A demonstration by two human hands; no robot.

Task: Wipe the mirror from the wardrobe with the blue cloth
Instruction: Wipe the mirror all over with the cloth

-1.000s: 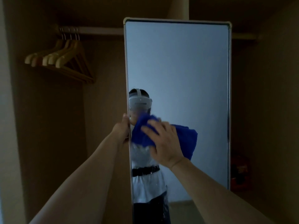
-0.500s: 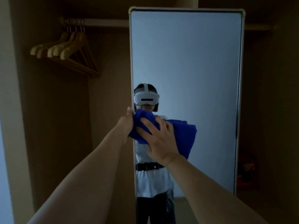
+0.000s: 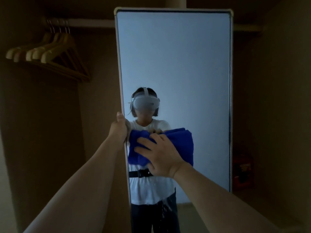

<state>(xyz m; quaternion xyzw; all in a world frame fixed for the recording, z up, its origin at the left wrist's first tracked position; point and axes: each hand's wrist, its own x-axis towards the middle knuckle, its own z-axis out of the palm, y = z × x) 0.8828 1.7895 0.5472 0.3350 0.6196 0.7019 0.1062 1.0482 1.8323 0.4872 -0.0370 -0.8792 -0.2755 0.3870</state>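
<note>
The mirror (image 3: pixel 173 68) is standing upright inside the dark wardrobe (image 3: pixel 42 132), with its long axis going vertically and its glass facing the person. Its pale frame is showing at the top and along the left edge.

The left hand (image 3: pixel 118 128) is gripping the left edge of the mirror, with the fingers curled around the frame. The right hand (image 3: pixel 159 157) is pressing the blue cloth (image 3: pixel 180 145) flat against the glass, fingers spread wide and quite straight. The cloth is folded and is lying in the lower middle part of the mirror, near the left edge, with its longer side going horizontally.

Wooden hangers (image 3: pixel 48 54) are hanging on the rail (image 3: pixel 87 23) at the upper left. No readable writing or label is showing anywhere.
</note>
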